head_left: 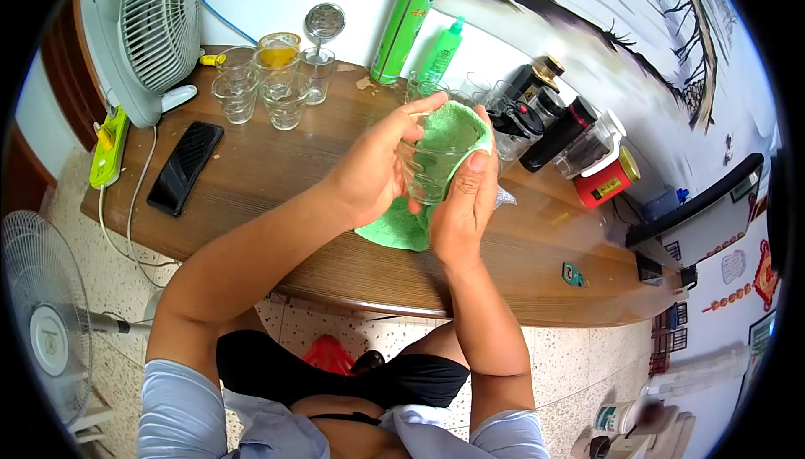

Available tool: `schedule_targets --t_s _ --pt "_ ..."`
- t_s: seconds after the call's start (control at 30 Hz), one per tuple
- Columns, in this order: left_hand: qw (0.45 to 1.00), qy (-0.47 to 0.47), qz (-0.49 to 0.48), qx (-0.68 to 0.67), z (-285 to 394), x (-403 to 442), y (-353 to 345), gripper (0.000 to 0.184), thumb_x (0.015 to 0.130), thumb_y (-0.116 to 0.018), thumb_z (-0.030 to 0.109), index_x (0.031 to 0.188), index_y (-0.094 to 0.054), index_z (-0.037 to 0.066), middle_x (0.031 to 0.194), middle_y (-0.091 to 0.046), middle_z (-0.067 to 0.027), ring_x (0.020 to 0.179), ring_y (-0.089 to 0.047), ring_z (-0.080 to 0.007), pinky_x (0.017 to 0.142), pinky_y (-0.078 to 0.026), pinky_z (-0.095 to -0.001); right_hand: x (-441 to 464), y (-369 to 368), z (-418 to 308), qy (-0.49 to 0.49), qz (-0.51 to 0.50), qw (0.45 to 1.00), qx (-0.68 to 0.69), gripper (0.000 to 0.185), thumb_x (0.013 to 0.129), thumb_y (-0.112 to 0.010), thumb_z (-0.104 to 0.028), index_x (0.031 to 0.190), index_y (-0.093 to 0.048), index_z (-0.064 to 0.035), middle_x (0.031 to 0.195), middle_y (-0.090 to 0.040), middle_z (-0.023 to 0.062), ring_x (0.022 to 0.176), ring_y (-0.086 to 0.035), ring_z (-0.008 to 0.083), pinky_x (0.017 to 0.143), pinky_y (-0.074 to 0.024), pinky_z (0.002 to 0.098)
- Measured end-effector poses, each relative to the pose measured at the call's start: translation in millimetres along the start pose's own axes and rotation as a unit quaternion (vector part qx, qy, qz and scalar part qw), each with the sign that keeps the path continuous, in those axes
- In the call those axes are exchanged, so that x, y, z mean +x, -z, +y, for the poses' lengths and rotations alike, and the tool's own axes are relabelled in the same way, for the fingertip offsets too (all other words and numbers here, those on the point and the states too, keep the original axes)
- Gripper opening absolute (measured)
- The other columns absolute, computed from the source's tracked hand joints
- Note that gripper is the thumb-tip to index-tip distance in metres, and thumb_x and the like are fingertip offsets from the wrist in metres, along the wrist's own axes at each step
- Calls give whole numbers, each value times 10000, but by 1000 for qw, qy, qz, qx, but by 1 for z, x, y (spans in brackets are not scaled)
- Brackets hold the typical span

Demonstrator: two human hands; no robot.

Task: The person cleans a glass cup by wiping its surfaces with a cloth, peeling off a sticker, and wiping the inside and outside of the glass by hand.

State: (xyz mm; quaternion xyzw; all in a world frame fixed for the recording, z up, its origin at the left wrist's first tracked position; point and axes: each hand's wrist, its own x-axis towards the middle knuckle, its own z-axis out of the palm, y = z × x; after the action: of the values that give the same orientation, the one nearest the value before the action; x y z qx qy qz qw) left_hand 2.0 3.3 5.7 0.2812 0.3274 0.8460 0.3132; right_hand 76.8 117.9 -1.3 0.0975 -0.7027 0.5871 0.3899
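Note:
A clear glass (pixel 426 176) is held up over the wooden table between my two hands. My left hand (pixel 375 157) wraps round its left side, fingers at the rim. A green cloth (pixel 453 128) is tucked into the mouth of the glass and folds over its right rim. My right hand (pixel 465 199) closes on the glass and the cloth from the right, thumb outside. More of the green cloth hangs below the glass, near the tabletop. Part of the fingers is hidden behind the glass and cloth.
Several glasses (pixel 285 100) and a white fan (pixel 151 31) stand at the back left, near a black phone (pixel 185 167). Behind my hands are a green spray can (pixel 411 19) and a green bottle (pixel 442 52). Bottles, jars and a red tin (pixel 607 178) line the right back.

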Motion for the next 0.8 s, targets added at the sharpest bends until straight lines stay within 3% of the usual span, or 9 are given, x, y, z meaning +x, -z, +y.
schedule_targets --t_s 0.03,0.13,0.23,0.33,0.47,0.6,0.7,0.8 --pt "1000 0 13 -7 -1 -1 -1 631 1026 -439 271 1609 -397 34 1307 -684 -104 852 -729 -205 520 -589 -369 1 4 1 -2 -18 1000 0 744 1158 -352 -520 1632 -299 50 1417 -601 180 1250 -622 244 1068 -495 368" --pt "997 -71 22 -15 -1 3 9 636 1025 -436 266 1618 -377 45 1320 -675 -120 927 -722 -221 673 -632 -391 -1 4 -1 -19 -70 997 -20 707 1156 -418 -447 1625 -303 69 1450 -582 241 1287 -611 283 1087 -482 397" --pt "987 -106 108 -50 11 9 5 620 1023 -436 261 1603 -404 43 1312 -683 -140 1071 -701 -243 928 -612 -427 -8 -3 7 -37 -89 994 -45 747 1113 -574 -365 1615 -281 105 1415 -603 274 1301 -610 307 1106 -474 418" --pt "994 -70 71 -44 17 8 6 600 1021 -434 260 1576 -443 31 1306 -686 -160 1194 -662 -262 1109 -520 -449 -7 -6 16 66 -65 990 -110 824 1056 -681 -342 1605 -278 121 1439 -573 296 1315 -602 334 1116 -468 425" --pt "998 -51 29 -22 10 6 -3 543 1040 -395 244 1513 -507 3 1272 -690 -160 1206 -663 -248 1103 -516 -425 -4 0 14 83 -35 991 -103 892 1002 -765 -305 1604 -270 127 1492 -523 316 1349 -577 362 1136 -451 433" --pt "997 -60 51 5 1 2 -5 607 1101 -526 437 1559 -430 50 1366 -539 -72 1217 -595 -170 962 -533 -318 1 3 14 128 8 962 -241 910 963 -798 -257 1603 -275 125 1423 -557 317 1320 -582 410 1112 -470 445" --pt "989 -92 85 79 -3 -5 -19 713 1099 -557 493 1591 -347 22 1389 -497 -97 1231 -521 -149 989 -477 -290 2 0 7 152 35 948 -279 921 936 -820 -214 1603 -281 123 1356 -575 309 1241 -599 436 1065 -493 462" --pt "977 -141 116 107 -12 -2 -18 622 1120 -527 446 1569 -386 40 1392 -495 -88 1253 -520 -158 1058 -449 -310 3 1 11 194 27 933 -301 942 916 -841 -201 1604 -284 122 1312 -582 299 1171 -608 434 1020 -503 476"
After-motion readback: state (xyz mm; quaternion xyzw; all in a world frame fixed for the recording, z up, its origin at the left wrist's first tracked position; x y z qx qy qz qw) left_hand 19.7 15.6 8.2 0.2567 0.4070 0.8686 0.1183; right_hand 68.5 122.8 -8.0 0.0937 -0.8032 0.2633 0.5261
